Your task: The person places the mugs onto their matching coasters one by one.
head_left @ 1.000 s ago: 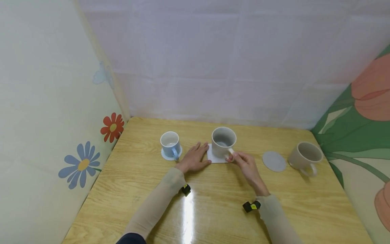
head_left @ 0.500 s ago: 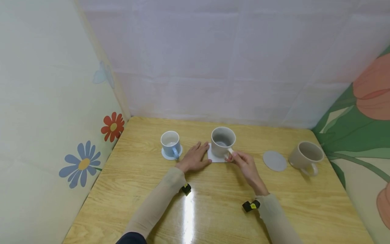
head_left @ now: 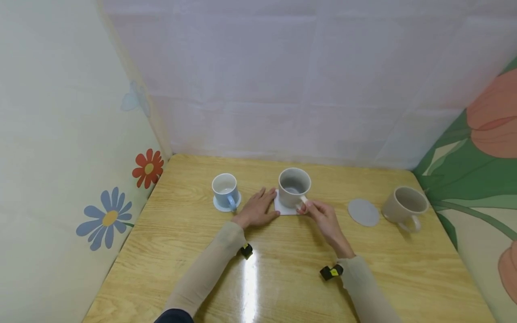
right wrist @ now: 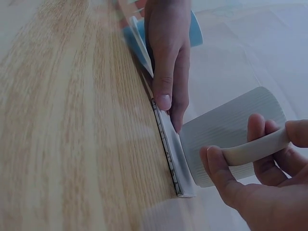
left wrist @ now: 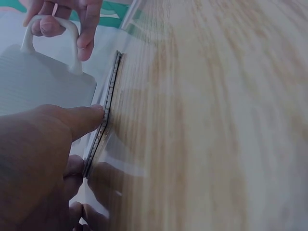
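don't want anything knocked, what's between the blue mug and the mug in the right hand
In the head view, the left hand lies between the blue mug and the held mug, touching the white square coaster.

grey ribbed mug (head_left: 291, 195), white coaster (head_left: 283, 209), blue cup (head_left: 223, 196)

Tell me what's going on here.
A person's right hand has its grip on the handle of a light gray ribbed mug, which appears to sit upright on a square white coaster. The left hand touches that coaster's edge. To the left, a light blue mug stands on a round coaster; to the right, a gray-beige mug stands beside a bare round gray coaster.
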Motion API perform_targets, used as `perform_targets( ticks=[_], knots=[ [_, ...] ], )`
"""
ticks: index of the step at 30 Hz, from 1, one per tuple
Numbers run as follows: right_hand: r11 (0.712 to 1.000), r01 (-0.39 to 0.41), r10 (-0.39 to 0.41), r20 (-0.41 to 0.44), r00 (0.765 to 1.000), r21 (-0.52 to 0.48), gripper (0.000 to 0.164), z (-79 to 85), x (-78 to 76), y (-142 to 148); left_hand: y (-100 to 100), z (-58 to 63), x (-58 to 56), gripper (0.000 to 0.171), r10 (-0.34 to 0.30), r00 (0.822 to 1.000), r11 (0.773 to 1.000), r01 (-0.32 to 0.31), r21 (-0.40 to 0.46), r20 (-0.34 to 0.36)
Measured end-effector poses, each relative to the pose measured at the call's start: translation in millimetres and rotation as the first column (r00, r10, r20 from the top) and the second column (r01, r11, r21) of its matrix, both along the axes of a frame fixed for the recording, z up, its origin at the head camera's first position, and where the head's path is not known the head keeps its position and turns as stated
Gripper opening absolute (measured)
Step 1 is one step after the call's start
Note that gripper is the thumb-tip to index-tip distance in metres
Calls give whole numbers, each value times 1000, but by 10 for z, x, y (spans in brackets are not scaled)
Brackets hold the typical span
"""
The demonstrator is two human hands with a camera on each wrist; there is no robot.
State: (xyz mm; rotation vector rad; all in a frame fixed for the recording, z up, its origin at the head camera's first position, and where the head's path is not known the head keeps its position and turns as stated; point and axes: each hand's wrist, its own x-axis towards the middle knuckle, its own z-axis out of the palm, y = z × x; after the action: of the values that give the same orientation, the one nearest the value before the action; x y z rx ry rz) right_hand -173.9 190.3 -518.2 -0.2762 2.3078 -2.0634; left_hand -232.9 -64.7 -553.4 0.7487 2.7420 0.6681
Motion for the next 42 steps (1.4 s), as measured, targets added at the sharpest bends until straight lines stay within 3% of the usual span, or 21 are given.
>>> perform_targets(
  ticks=[11, 42],
  knots=[
    [999, -12, 12, 12, 1000, -36, 33, -12, 23, -40, -6, -12, -1, 79, 1, 1000, 1000, -1, -6, -5],
    [999, -19, 20, 29, 999, -43, 40, -36, 36, -75, -3, 52, 31, 78, 5, 1000, 1000, -5, 19, 12]
  ],
)
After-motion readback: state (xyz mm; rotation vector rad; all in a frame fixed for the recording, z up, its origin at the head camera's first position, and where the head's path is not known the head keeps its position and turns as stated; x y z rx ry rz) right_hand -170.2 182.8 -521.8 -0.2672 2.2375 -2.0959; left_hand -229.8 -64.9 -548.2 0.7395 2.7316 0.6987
